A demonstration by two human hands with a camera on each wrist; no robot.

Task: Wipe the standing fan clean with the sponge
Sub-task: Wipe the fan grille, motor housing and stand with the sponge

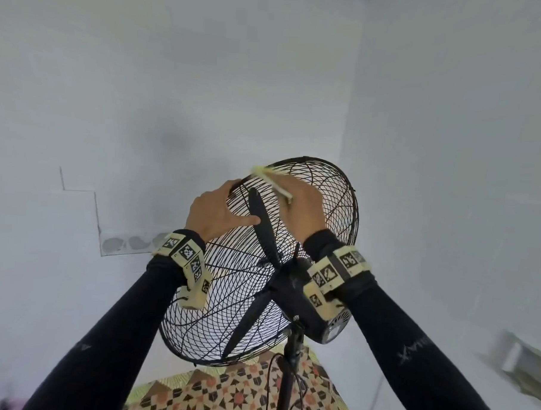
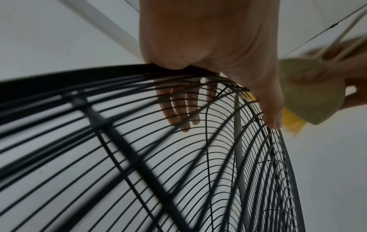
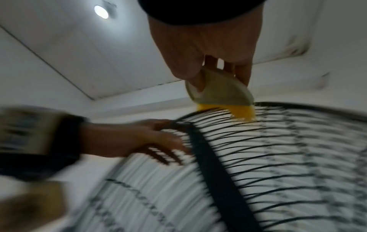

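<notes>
- The step in hand looks like the wiping of the cage of the standing fan [image 1: 260,266] along its top rim, with the head tilted back toward the person.
- The right hand [image 1: 300,203] grasps the sponge [image 3: 220,92]: thumb on one face, fingers curled behind the other, so it is pinched and bent between them.
- The sponge's yellow edge hangs below those fingertips and touches the wires at the very top of the cage; its pale scouring face is turned toward the wrist camera.
- The left hand [image 1: 214,213] grips the rim just beside the sponge. Its four fingers [image 2: 178,106] are hooked over the front of the grille and show through the wires, while the thumb lies along the near side.
- A black blade [image 1: 262,223] sits inside the cage directly under the left thumb tip, out of reach behind the wires.
- The motor housing [image 1: 314,312] lies below the right wrist, and the pole [image 1: 288,376] stands over a patterned mat [image 1: 242,395].
- Judged from this, most of the fan is not yet wiped.
- The next move probably calls for dragging the sponge along the rim away from the left fingers, which should hold the tilting head steady.
- Light pressure seems wise, since the thin wires could snag the foam.
</notes>
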